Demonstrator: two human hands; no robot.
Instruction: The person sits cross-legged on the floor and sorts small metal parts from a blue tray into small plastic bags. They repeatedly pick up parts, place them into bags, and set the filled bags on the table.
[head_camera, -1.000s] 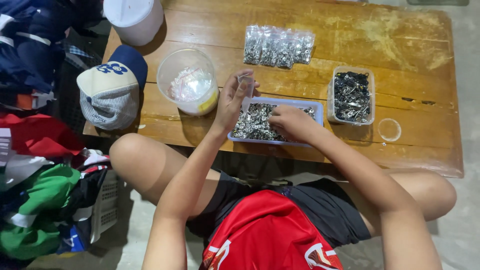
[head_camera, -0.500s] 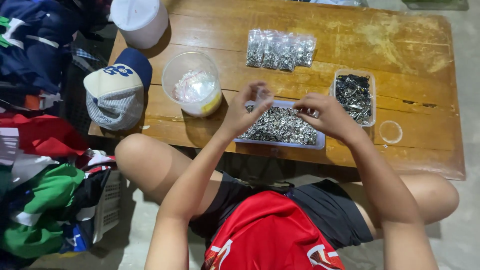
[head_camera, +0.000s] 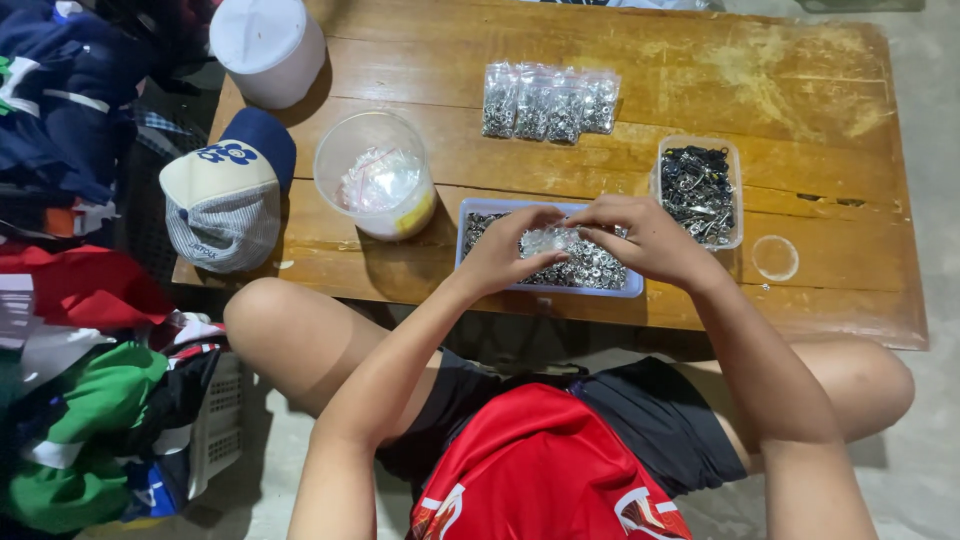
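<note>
- Heap of clothing (head_camera: 70, 300), far left on the floor: red, green, blue and white pieces, beside my knee.
- Cap (head_camera: 225, 195), blue and cream, on the left edge of the wooden bench (head_camera: 800, 90).
- White lidded tub (head_camera: 268, 45), at the bench's far left corner, behind the cap.
- Clear round tub (head_camera: 375, 175), right of the cap, with small clear bags inside.
- Shallow blue tray (head_camera: 480, 215), at the near edge of the bench before me, full of small silvery metal parts.
- My left hand (head_camera: 500, 252), over the tray, fingers pinched on the left end of a small clear bag (head_camera: 548, 240).
- Small clear bag, held between both hands just above the tray's contents.
- Row of filled clear packets (head_camera: 550, 100), farther back on the bench, lying side by side with silvery parts inside.
- My right hand (head_camera: 645, 235), over the tray's right end, fingers closed on the bag's right end.
- Clear square tub (head_camera: 698, 190), just right of my right hand, holding darker metal parts.
- Clear round lid (head_camera: 775, 257), flat on the bench, right of the square tub.
</note>
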